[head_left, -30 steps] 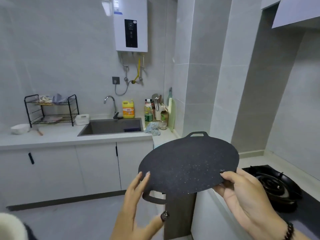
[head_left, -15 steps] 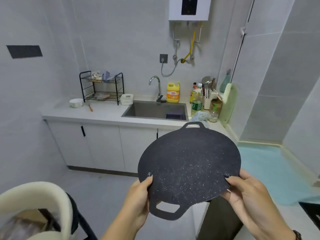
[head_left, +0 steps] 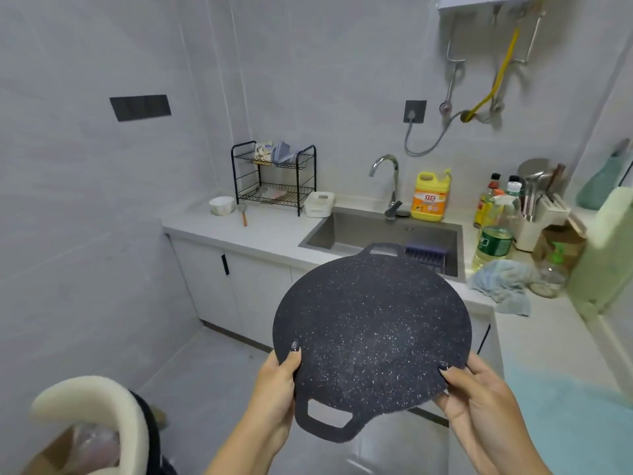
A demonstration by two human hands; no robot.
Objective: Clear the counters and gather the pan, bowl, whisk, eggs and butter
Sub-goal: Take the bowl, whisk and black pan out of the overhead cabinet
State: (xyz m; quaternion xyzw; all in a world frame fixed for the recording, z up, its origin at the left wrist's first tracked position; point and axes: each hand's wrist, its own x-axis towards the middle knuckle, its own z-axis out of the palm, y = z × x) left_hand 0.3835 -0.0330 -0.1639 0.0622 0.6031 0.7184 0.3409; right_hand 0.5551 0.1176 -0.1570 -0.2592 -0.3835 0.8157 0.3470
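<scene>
A flat round black speckled pan [head_left: 371, 334] with two loop handles is held in the air in front of me, over the floor. My left hand [head_left: 275, 389] grips its lower left rim, thumb on top. My right hand [head_left: 479, 389] grips the lower right rim the same way. A small white bowl [head_left: 221, 204] sits on the far counter [head_left: 270, 231], left of the black wire rack [head_left: 274, 176]. No whisk, eggs or butter are visible.
Behind the pan lies the sink [head_left: 383, 234] with a tap, a yellow detergent bottle [head_left: 430, 197] and several bottles [head_left: 493, 231] at its right. A blue cloth [head_left: 503, 282] lies on the corner. A cream chair back [head_left: 96, 416] stands at lower left.
My view swung left, away from the stove and onto the sink counter. My left hand closed onto the pan's rim, and both hands carried the pan along.
</scene>
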